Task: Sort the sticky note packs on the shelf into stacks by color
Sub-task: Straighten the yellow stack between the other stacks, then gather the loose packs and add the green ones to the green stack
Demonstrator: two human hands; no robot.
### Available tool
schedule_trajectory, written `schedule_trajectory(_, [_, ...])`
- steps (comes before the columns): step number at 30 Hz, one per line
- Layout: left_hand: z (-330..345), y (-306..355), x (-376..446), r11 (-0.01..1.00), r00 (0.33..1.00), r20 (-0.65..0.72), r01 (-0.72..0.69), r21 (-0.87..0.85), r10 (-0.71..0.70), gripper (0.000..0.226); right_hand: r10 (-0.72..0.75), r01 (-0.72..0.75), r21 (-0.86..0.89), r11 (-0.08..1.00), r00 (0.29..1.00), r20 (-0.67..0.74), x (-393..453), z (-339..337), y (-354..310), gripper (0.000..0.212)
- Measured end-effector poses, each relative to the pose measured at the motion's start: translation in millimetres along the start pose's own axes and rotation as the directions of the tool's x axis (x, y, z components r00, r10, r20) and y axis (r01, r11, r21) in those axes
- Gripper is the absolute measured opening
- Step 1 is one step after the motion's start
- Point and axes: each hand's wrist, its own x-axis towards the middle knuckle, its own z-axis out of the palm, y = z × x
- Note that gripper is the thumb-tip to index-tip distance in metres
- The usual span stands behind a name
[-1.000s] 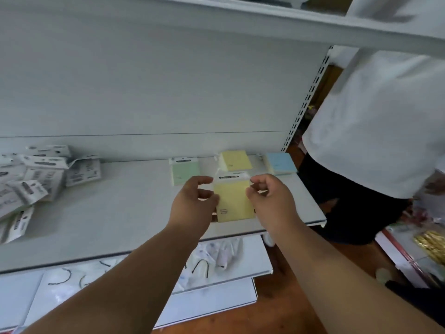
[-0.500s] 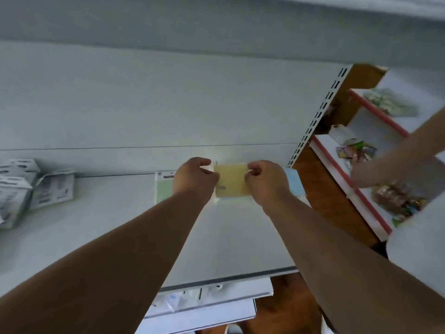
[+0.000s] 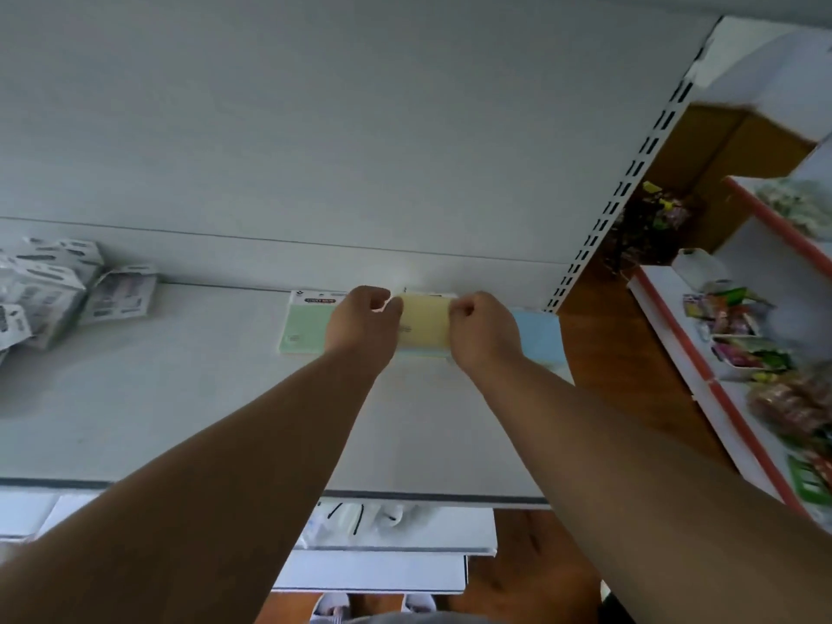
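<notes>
Both hands reach to the back of the white shelf (image 3: 180, 398) and grip 1 yellow sticky note pack (image 3: 424, 321) between them: the left hand (image 3: 362, 324) has its curled fingers on the pack's left edge, and the right hand (image 3: 484, 331) pinches its right edge. A green sticky note pack (image 3: 302, 326) lies flat just left of the left hand, partly hidden behind it, and a blue sticky note pack (image 3: 538, 333) lies just right of the right hand. Well to the left of both hands sits a heap of white hang-tab packets (image 3: 58, 286).
</notes>
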Motion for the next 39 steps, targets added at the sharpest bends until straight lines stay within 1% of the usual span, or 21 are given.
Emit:
schedule_trajectory(2, [3, -3, -11, 0.993, 0.998, -0.032, 0.055, -0.103, -0.058, 0.032, 0.001, 0.002, 0.032, 1.000, 0.998, -0.064, -5, 0, 1, 0.027])
schedule_trajectory(4, [2, -6, -22, 0.985, 0.995, -0.053, 0.077, -0.155, -0.086, 0.030, -0.092, 0.095, 0.016, 0.995, 0.986, -0.142, -14, -1, 0, 0.025])
schedule_trajectory(5, [-2, -7, -26, 0.987, 0.995, -0.069, 0.064, -0.145, -0.075, 0.028, -0.153, 0.156, 0.001, 0.988, 0.975, -0.158, -18, -2, -3, 0.026])
schedule_trajectory(7, [-12, -12, -33, 0.999, 0.995, -0.095, -0.021, -0.045, 0.017, 0.024, -0.261, 0.262, -0.013, 0.965, 0.954, -0.145, -27, -3, -15, 0.027])
schedule_trajectory(9, [-27, -21, -40, 0.988, 0.988, -0.077, -0.131, 0.087, 0.137, 0.022, -0.348, 0.351, 0.006, 0.936, 0.929, -0.126, -37, 1, -30, 0.028])
schedule_trajectory(11, [-47, -34, -46, 0.963, 0.976, -0.051, -0.199, 0.182, 0.212, 0.022, -0.432, 0.437, 0.027, 0.899, 0.895, -0.114, -48, 8, -47, 0.028])
schedule_trajectory(14, [-88, -62, -49, 0.954, 0.974, -0.052, -0.203, 0.222, 0.220, 0.024, -0.534, 0.537, 0.038, 0.843, 0.843, -0.071, -69, 30, -76, 0.026])
schedule_trajectory(16, [-123, -87, -47, 0.958, 0.977, -0.066, -0.185, 0.221, 0.204, 0.024, -0.571, 0.572, 0.056, 0.819, 0.820, -0.033, -86, 54, -101, 0.022])
schedule_trajectory(20, [-212, -150, -42, 0.960, 0.976, -0.125, -0.145, 0.238, 0.179, 0.026, -0.599, 0.592, 0.113, 0.798, 0.800, 0.032, -135, 129, -165, 0.015])
schedule_trajectory(23, [-277, -195, -38, 0.955, 0.976, -0.150, -0.111, 0.276, 0.157, 0.026, -0.581, 0.562, 0.155, 0.812, 0.804, 0.129, -173, 185, -208, 0.014])
schedule_trajectory(27, [-348, -243, -21, 0.955, 0.977, -0.174, -0.072, 0.287, 0.126, 0.027, -0.602, 0.589, 0.134, 0.797, 0.757, 0.253, -209, 245, -264, 0.010])
schedule_trajectory(30, [-374, -257, -12, 0.960, 0.980, -0.157, -0.072, 0.270, 0.118, 0.028, -0.569, 0.570, 0.091, 0.816, 0.767, 0.298, -209, 264, -289, 0.014])
schedule_trajectory(35, [-393, -273, 16, 0.962, 0.979, -0.167, -0.067, 0.263, 0.114, 0.030, -0.551, 0.612, -0.054, 0.789, 0.743, 0.381, -180, 299, -309, 0.040])
schedule_trajectory(37, [-395, -280, 29, 0.953, 0.981, -0.150, -0.073, 0.293, 0.122, 0.032, -0.521, 0.615, -0.130, 0.777, 0.746, 0.416, -168, 315, -312, 0.049])
schedule_trajectory(39, [-396, -282, 39, 0.933, 0.987, -0.096, -0.085, 0.350, 0.126, 0.036, -0.505, 0.617, -0.188, 0.764, 0.754, 0.421, -160, 328, -314, 0.050])
